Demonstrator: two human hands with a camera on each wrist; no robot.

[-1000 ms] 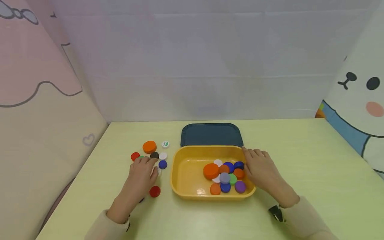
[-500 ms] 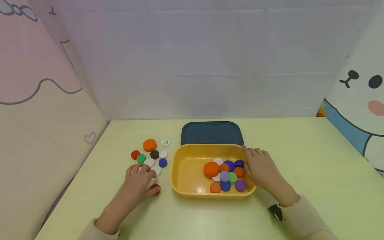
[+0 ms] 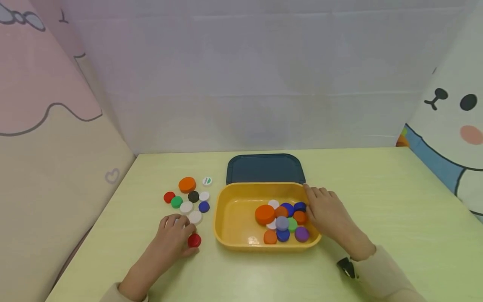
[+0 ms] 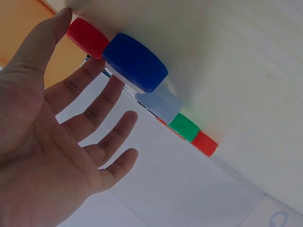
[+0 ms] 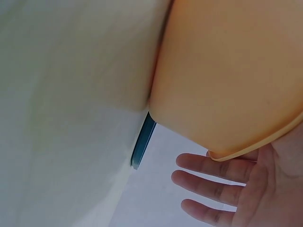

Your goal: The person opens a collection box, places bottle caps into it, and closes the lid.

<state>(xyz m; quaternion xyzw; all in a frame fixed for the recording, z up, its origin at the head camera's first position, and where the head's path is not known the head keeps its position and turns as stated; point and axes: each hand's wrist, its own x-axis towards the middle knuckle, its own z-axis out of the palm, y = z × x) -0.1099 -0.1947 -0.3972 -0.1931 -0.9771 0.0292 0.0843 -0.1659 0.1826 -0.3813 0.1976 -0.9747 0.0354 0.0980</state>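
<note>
Loosely spread, the left hand (image 3: pixel 171 237) straddles a red cap (image 3: pixel 194 240), while the right hand (image 3: pixel 331 214), fingers extended, rests against a yellow box (image 3: pixel 237 224).

On the bench (image 3: pixel 241 274), the box (image 3: pixel 235 224) stands before the lid (image 3: pixel 266 169), with caps (image 3: pixel 282 223) toward its right side. Left of the box, other caps (image 3: pixel 186 207) lie near my left hand (image 3: pixel 170 238).

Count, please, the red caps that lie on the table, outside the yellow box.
2: one red cap by the left hand, another just left of the green cap. More may hide under that hand.
</note>
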